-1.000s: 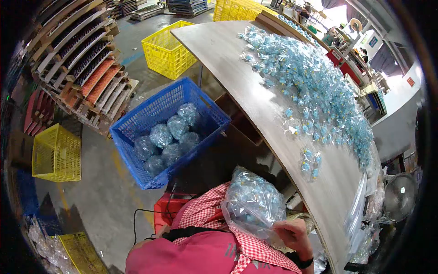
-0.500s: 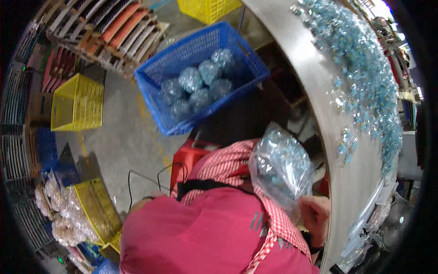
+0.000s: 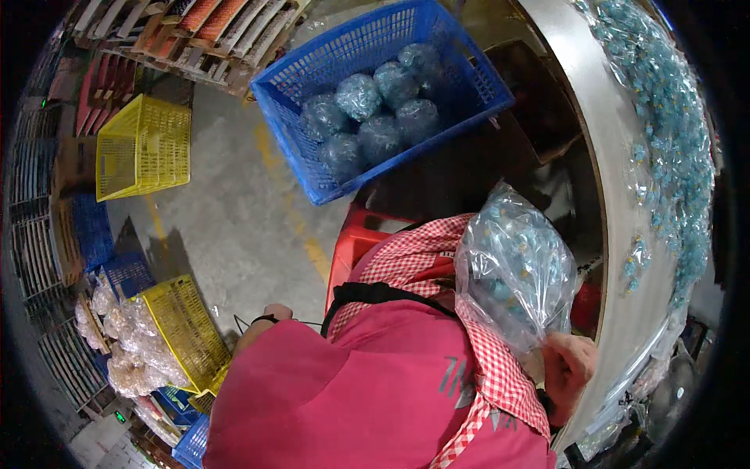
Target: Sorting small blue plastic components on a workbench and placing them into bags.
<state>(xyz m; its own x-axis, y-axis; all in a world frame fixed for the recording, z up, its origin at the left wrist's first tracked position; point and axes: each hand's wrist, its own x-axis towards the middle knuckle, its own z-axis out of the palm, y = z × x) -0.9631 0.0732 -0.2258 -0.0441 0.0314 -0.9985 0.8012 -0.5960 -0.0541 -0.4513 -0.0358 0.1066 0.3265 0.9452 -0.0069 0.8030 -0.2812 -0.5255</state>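
My right hand [image 3: 569,367] is closed around the gathered neck of a clear plastic bag [image 3: 516,270], beside the table's edge. The bag bulges with small light-blue wrapped pieces and rests against my red-checked apron. At the left, my left hand [image 3: 279,312] shows only in small part past my sleeve, a dark band at its wrist; its fingers are hidden. Ahead, a blue crate [image 3: 308,187] holds several round, filled bags [image 3: 359,96] of the same blue look.
A metal table [image 3: 625,164] curves along the right, with a long heap of blue wrapped pieces [image 3: 672,141] on it. Left stand a yellow crate [image 3: 144,148] and another yellow crate [image 3: 187,336] beside clear bags [image 3: 137,344]. A red stool [image 3: 351,242] is close to me; pallets [image 3: 211,39] lie far left.
The view has shifted, so the blue crate and table sit farther right and higher. More of my left hand shows. My right hand still grips the bag's neck.
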